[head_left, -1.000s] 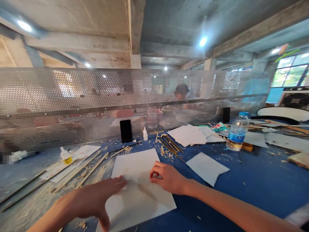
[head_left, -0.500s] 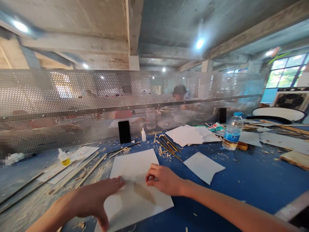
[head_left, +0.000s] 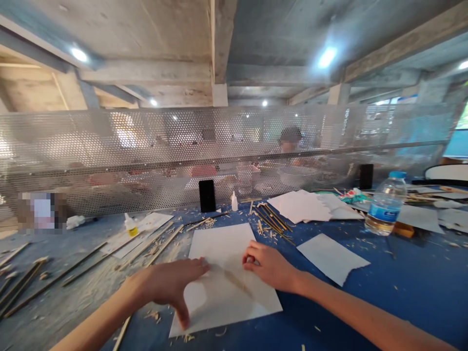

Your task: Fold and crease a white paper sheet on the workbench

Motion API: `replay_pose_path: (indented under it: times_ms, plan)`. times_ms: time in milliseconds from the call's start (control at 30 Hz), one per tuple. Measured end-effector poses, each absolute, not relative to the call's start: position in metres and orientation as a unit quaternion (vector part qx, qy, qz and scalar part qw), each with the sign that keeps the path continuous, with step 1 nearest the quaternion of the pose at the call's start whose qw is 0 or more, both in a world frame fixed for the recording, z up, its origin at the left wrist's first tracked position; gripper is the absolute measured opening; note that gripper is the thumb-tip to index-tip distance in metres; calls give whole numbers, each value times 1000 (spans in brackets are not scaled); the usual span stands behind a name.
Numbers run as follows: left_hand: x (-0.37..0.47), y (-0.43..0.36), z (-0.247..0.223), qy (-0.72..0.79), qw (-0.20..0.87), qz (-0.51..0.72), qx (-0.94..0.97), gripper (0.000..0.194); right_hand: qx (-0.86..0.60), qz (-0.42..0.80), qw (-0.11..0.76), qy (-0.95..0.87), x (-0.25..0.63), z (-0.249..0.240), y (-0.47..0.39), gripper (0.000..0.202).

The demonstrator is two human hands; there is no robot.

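A white sheet of paper (head_left: 219, 243) lies on the blue table under both my hands. My left hand (head_left: 175, 285) rests on its left side, fingers stretched out and thumb spread toward the near left corner. My right hand (head_left: 268, 263) is over the right part of the sheet, its fingers curled closed. Whatever those fingers hold, if anything, is hidden. A brownish mark or shadow shows on the paper between the hands. To the right lies a smaller torn paper piece (head_left: 332, 258).
Thin sticks (head_left: 272, 219) and shavings lie beyond the sheet, near a small white bottle (head_left: 234, 201) and a black phone (head_left: 207, 196). A glue bottle (head_left: 130, 225) stands at left. A paper stack (head_left: 300, 205) and a water bottle (head_left: 385, 204) are right. A perforated metal screen (head_left: 164, 161) bounds the back.
The whole view has swung left, so everything appears shifted to the right. Both hands keep nearly the same pose over the paper.
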State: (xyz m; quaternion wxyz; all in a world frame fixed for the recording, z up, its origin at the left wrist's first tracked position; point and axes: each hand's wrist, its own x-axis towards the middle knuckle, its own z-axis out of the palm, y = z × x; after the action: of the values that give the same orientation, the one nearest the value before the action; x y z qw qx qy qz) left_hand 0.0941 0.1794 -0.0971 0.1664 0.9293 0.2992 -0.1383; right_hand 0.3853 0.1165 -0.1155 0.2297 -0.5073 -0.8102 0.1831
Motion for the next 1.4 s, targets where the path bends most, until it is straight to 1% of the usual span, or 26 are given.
replay_pose_path:
  times_ms: [133,267,333,433,500,667,833,1000,1133,1300,1400]
  plan:
    - [95,180,-98,303,167,-140,928,116,-459,211,209,-837,381,-115,110,7]
    - [100,176,-91,303,163,-151,927,115,-512,170,227,-811,387,-115,118,7]
    - [102,175,-90,308,157,-160,925,115,-516,163,232,-809,387,-115,118,7]
    - [102,175,-91,308,147,-161,926,116,-449,195,211,-846,382,-116,112,7]
    - [102,176,-93,301,143,-159,929,116,-439,204,206,-850,382,-116,111,9]
    - [102,177,-93,292,153,-140,934,113,-509,161,230,-814,390,-114,121,9]
    - [103,176,-92,299,157,-138,931,116,-435,235,200,-846,386,-113,117,8]
    - [105,173,-87,297,158,-136,932,112,-502,179,226,-815,392,-111,122,9]
    - [108,171,-83,300,158,-134,931,111,-444,217,202,-845,391,-110,123,8]
    - [109,171,-83,296,153,-133,933,105,-505,166,223,-817,396,-110,129,11]
    - [107,172,-85,292,147,-129,936,105,-493,183,215,-823,399,-112,132,9]
